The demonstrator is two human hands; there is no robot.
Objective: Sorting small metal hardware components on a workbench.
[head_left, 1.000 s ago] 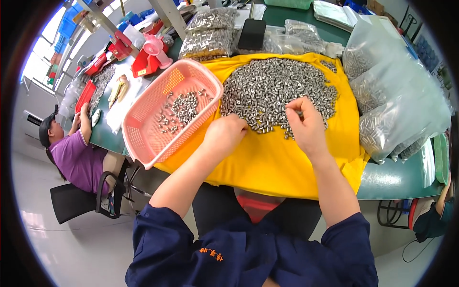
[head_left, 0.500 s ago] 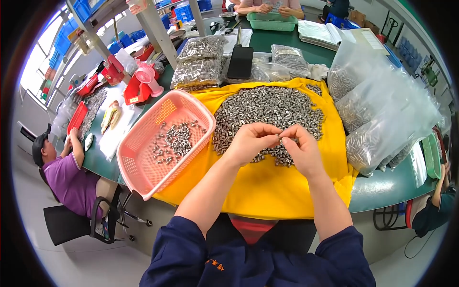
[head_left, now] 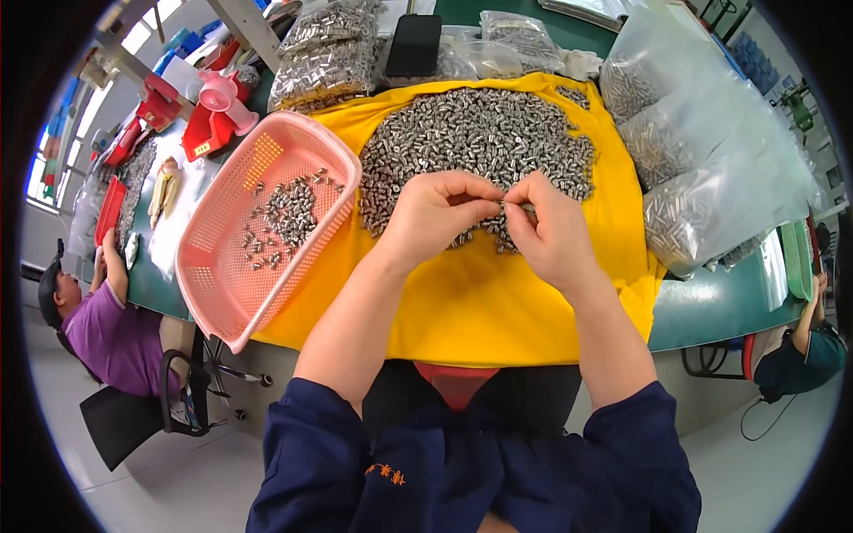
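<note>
A broad pile of small silver metal cylinders (head_left: 471, 142) lies on a yellow cloth (head_left: 444, 320). Over the pile's near edge, my left hand (head_left: 425, 218) and my right hand (head_left: 555, 233) meet at the fingertips. Each is closed in a pinch of thumb and fingers, and a tiny metal part (head_left: 504, 203) shows between them, mostly covered. To the left of my hands stands a pink perforated plastic basket (head_left: 200, 258), tilted in view, with a scattering of the same metal cylinders (head_left: 289, 213) on its bottom.
Clear bags of metal parts (head_left: 675, 169) stand at the right; more packed bags (head_left: 324, 53) are stacked at the back beside a black phone (head_left: 414, 44). A pink fan (head_left: 227, 102) and red bins (head_left: 206, 133) are at left. A person in purple (head_left: 115, 338) sits at left, another at right.
The view has tipped downward, so the table and its contents appear higher in the picture. My hands stay pinched together over the pile's near edge.
</note>
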